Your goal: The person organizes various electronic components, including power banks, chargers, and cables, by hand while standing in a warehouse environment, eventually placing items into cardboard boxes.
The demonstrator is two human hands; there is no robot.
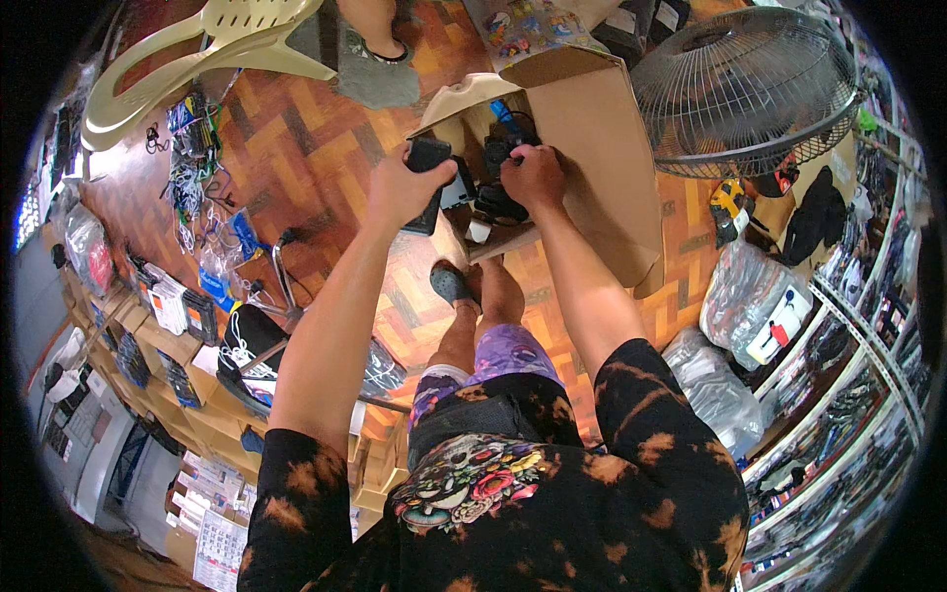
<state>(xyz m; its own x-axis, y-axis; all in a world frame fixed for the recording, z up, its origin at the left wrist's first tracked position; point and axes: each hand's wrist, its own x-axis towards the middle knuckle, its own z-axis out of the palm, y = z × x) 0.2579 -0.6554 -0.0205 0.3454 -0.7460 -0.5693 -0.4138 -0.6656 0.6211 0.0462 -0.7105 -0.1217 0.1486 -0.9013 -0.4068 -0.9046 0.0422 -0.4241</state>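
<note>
My left hand (410, 181) grips a dark, flat rectangular device (429, 159) at the left edge of an open cardboard box (599, 163). Another dark piece shows just below my left fingers; whether it is part of the same thing I cannot tell. My right hand (534, 177) reaches into the box, its fingers closed at a black item with a cable (503, 148). A bright blue piece (503, 115) lies above it. Between my hands is a small box-shaped device with a pale face (460, 185). More black items and a white piece (478, 231) lie lower in the box.
A large fan (740, 89) stands right of the box, with a yellow and black tool (729, 203) below it. A cream plastic chair (214, 66) is at upper left, near bundled cables (192, 163). Another person's foot (385, 44) is beyond the box. Loaded shelves line the right.
</note>
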